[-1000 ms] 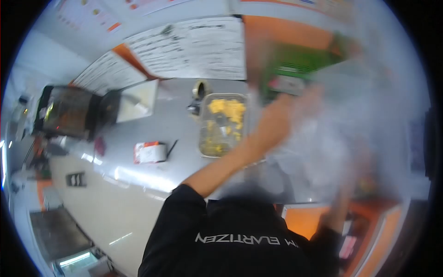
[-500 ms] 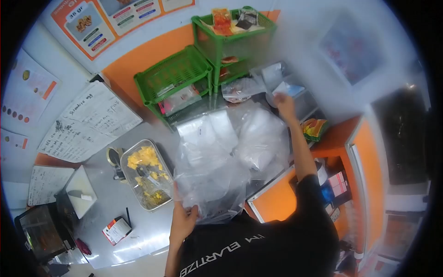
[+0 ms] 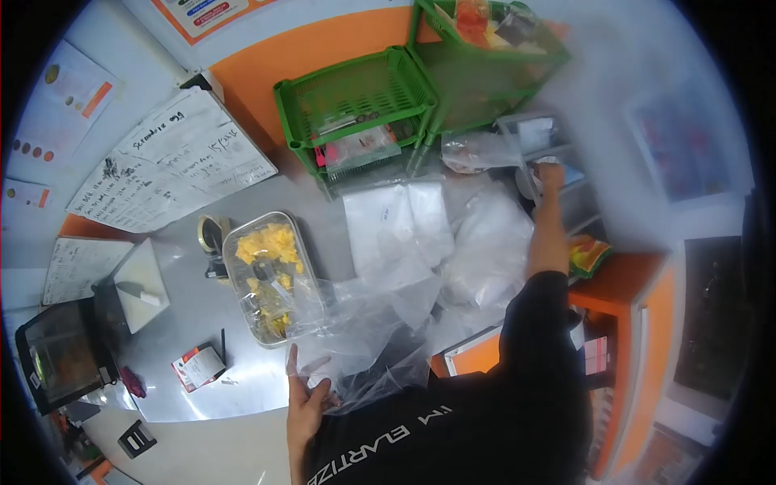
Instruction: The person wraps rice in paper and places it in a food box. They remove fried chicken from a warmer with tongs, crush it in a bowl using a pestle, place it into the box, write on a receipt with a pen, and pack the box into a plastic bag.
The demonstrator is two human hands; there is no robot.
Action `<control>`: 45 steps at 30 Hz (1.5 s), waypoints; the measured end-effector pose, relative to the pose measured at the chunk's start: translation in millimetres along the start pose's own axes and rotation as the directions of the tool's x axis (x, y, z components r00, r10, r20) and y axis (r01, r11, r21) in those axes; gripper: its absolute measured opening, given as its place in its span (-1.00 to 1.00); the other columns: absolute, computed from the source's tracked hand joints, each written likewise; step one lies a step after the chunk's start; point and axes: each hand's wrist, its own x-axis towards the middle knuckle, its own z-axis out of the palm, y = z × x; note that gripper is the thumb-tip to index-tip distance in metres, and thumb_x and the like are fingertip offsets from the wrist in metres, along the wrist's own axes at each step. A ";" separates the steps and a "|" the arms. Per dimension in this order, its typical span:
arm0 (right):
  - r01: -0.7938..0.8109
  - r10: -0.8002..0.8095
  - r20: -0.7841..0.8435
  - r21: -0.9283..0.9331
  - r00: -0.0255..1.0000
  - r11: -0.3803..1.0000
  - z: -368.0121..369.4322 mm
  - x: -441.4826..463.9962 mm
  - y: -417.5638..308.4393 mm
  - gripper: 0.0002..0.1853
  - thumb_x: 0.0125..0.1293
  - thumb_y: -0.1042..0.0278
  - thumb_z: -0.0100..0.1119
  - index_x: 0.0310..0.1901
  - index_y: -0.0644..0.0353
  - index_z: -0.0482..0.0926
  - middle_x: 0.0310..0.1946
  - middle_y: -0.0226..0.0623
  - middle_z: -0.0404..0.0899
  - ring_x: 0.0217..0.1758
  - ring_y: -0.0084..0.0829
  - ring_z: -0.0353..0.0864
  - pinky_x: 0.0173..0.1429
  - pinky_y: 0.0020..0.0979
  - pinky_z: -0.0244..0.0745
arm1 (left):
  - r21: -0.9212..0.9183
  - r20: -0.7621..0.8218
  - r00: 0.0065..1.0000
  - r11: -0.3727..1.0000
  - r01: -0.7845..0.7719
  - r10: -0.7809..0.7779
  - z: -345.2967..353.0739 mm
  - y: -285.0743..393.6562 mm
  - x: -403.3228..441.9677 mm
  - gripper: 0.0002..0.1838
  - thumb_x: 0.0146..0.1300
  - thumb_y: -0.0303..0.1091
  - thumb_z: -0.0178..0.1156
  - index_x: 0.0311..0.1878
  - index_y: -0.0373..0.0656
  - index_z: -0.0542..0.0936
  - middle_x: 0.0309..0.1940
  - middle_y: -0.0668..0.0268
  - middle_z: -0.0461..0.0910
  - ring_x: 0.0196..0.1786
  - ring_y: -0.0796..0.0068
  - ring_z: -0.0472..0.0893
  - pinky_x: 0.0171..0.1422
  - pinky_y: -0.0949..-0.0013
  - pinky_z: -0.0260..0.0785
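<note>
My left hand [image 3: 307, 408] is at the front of the counter, its thumb and fingers gripping a large clear plastic bag [image 3: 364, 315]. One finger stretches up along the bag's edge. The loose plastic overlaps the right rim of a metal tray [image 3: 234, 305] that holds yellow chunks [image 3: 271, 244]. Far to the right, my right hand [image 3: 550, 174] reaches into a grey divided bin [image 3: 578, 198]. Its fingertips are hidden there, so what they touch cannot be made out. White plastic packs [image 3: 396, 222] and a bulging clear bag [image 3: 489, 250] lie between my arms.
Green stacked baskets [image 3: 356, 97] stand at the back. On the left are a white cutting board [image 3: 139, 287] with a knife, a tape dispenser [image 3: 212, 242], and a small red-and-white box [image 3: 198, 368]. An orange cabinet [image 3: 622, 283] stands at the right.
The view has shifted, so the counter sits further right. My left hand has spread the bag toward the tray's rim. My right hand has sunk deeper into the grey bin.
</note>
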 end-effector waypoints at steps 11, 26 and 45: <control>-0.204 0.135 0.166 0.539 0.977 0.817 22.6 97.0 89.1 -0.83 0.31 0.37 0.41 -0.24 0.29 0.67 -0.36 -0.33 0.69 -0.38 -0.44 0.67 -0.39 -0.39 0.61 | -0.021 -0.004 0.999 0.999 -0.051 0.050 -21.7 -5.3 0.6 0.01 0.45 -0.67 0.11 0.78 0.09 -0.21 0.36 -0.03 0.53 -0.27 0.49 0.64 -0.15 0.39 0.63; 0.183 -0.184 -0.009 -0.059 0.983 0.981 -11.2 109.5 91.5 -0.49 0.46 -0.08 0.21 0.12 0.22 0.76 0.10 -0.02 0.77 0.20 0.00 0.73 0.16 -0.02 0.66 | 0.053 0.008 0.999 0.998 -0.033 0.033 -26.2 -9.7 -3.1 0.00 0.48 -0.62 0.14 0.78 0.07 -0.22 0.37 -0.03 0.51 -0.31 0.51 0.64 -0.16 0.42 0.63; 0.063 -0.618 0.308 0.921 -0.723 0.384 -49.9 -583.5 -200.7 -0.67 0.57 0.28 0.09 0.19 0.27 0.67 0.00 -0.10 0.76 0.05 -0.11 0.77 0.24 -0.18 0.64 | 0.579 0.126 0.991 0.807 -0.112 0.047 -91.7 35.8 -37.1 0.49 0.09 -0.57 0.52 0.75 0.11 -0.51 0.43 -0.30 0.46 -0.19 0.22 0.74 -0.06 0.20 0.62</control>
